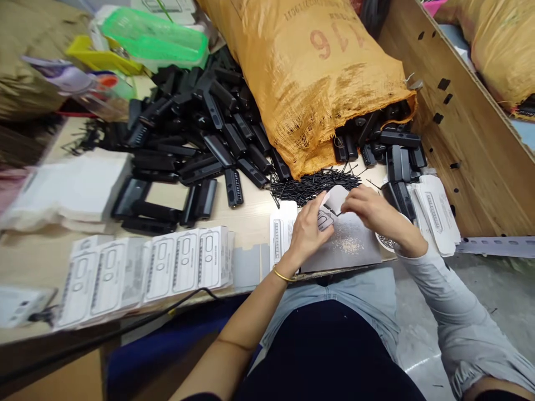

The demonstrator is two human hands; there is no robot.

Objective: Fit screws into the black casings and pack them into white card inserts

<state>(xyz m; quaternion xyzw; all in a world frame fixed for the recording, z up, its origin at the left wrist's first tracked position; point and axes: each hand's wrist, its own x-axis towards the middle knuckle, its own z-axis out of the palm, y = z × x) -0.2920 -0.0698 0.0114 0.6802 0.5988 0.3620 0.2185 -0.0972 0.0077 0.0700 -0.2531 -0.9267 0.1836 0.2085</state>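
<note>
At desk (251, 220) edge, left hand (307, 231) and right hand (370, 209) are both pinching a small card (332, 203); loose grip risks dropping it among the pins (313, 184).

Coarse woven sack (309, 72), matt plastic parts (209, 139)

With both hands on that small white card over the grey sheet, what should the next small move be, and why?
Probably press the white card flat onto the grey sheet: the left hand and right hand pinch it from either side, and it looks tilted, though the grip is blurred.
</note>
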